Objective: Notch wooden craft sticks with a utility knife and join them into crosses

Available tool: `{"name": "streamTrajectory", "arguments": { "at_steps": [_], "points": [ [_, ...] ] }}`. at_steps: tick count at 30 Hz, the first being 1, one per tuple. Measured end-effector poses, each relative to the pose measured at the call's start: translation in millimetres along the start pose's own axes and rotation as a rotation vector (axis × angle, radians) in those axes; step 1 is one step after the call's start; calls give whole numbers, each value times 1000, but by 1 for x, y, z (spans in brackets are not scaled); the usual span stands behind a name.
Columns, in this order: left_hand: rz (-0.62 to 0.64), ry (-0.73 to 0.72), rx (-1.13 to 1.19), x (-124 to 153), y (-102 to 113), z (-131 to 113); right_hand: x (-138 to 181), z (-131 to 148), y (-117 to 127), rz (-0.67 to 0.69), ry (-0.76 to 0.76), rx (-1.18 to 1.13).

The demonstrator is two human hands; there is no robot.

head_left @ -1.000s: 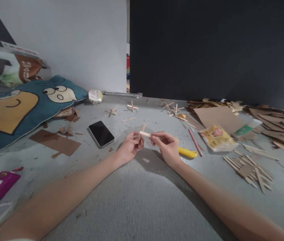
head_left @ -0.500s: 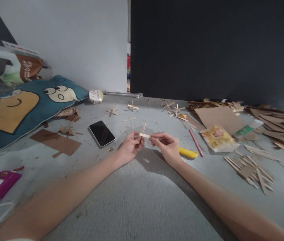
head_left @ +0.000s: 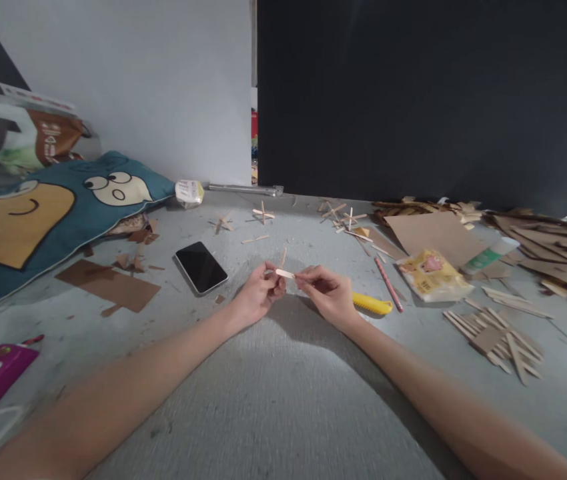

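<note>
Between my two hands, above the middle of the table, a small pale wooden craft stick [head_left: 285, 273] is held roughly level. My left hand [head_left: 260, 291] is closed in a pinch at its left end. With thumb and fingertips pressed together, my right hand [head_left: 329, 293] grips its right end. A second thin stick [head_left: 283, 256] juts up behind the first; whether the two are joined I cannot tell. Just right of my right hand lies a yellow utility knife [head_left: 372, 304]. A red patterned pencil [head_left: 389, 285] lies beyond it.
Small crossed-stick pieces [head_left: 263, 213] stand at the back. A phone [head_left: 200, 267] and brown cardboard [head_left: 108, 285] lie left, near a blue cushion [head_left: 78, 193]. On the right are a yellow packet [head_left: 432, 275], a glue tube [head_left: 491, 255], loose sticks [head_left: 496, 340] and cardboard strips [head_left: 553, 247].
The held stick has turned slightly, so its broad face shows more and its right end dips. Both hands keep their grip. The whole view has shifted a little.
</note>
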State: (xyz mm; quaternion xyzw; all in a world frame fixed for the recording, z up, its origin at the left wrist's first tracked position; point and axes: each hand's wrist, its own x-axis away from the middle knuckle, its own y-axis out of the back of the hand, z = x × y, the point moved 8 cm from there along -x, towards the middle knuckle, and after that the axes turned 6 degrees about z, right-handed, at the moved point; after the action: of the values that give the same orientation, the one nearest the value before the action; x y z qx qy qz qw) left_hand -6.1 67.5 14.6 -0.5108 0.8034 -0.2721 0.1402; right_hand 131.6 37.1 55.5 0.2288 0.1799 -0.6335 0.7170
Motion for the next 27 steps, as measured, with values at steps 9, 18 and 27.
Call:
{"name": "streamTrajectory", "arguments": {
  "at_steps": [9, 18, 27],
  "points": [
    [26, -1, -68, -2, 1, 0, 2, 6, -5, 55, 81, 89],
    [45, -15, -79, -4, 3, 2, 2, 0, -1, 30, 25, 162],
    [68, 32, -93, -3, 1, 5, 0, 3, -4, 111, 43, 214]
  ]
}}
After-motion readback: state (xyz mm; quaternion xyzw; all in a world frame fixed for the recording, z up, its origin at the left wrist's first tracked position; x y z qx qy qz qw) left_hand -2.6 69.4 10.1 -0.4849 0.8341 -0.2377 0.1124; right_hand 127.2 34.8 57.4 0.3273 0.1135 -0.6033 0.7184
